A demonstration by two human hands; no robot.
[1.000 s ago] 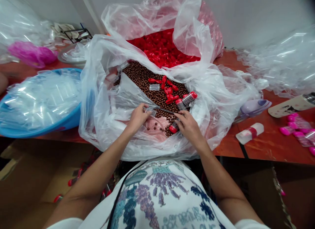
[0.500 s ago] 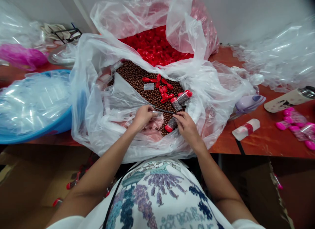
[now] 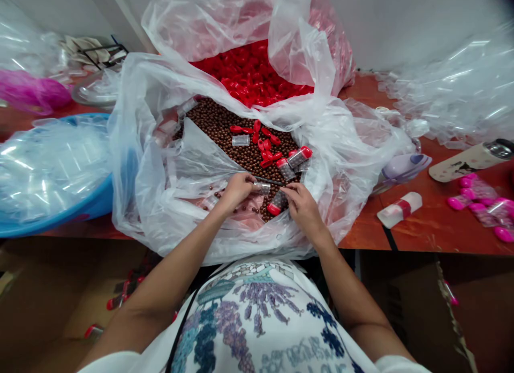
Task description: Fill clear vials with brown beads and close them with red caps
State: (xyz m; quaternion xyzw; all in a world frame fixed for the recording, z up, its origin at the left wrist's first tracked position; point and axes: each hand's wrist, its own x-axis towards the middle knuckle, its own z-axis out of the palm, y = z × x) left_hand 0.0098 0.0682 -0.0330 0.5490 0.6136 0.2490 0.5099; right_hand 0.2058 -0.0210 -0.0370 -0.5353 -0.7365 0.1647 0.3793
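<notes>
Over an open plastic bag (image 3: 140, 111) of brown beads (image 3: 217, 119), both my hands are close together. My left hand (image 3: 239, 191) is closed, with a small clear plastic tube (image 3: 262, 188) at its fingertips. A thin dark stick (image 3: 273, 181) spans from the left fingers to my right hand (image 3: 302, 204), whose thumb and fingers pinch its end. A red-capped tube (image 3: 277, 203) lies beside the right fingertips. On the beads rest several red caps (image 3: 265, 144), a clear tube (image 3: 241, 141) and two filled red-capped tubes (image 3: 299, 157).
Behind is a bag of red caps (image 3: 249, 76). A blue basin (image 3: 92, 202) of clear plastic pieces stands left. On the right are a wrapped white piece (image 3: 399, 210), a bottle (image 3: 468, 161), pink-capped tubes (image 3: 477, 193) and a clear plastic heap (image 3: 453, 94). Cardboard boxes (image 3: 52, 287) sit below.
The clear tube shows farther out from my left fingers, nearer the right hand. Both hands stay almost in place. The whole view has shifted slightly.
</notes>
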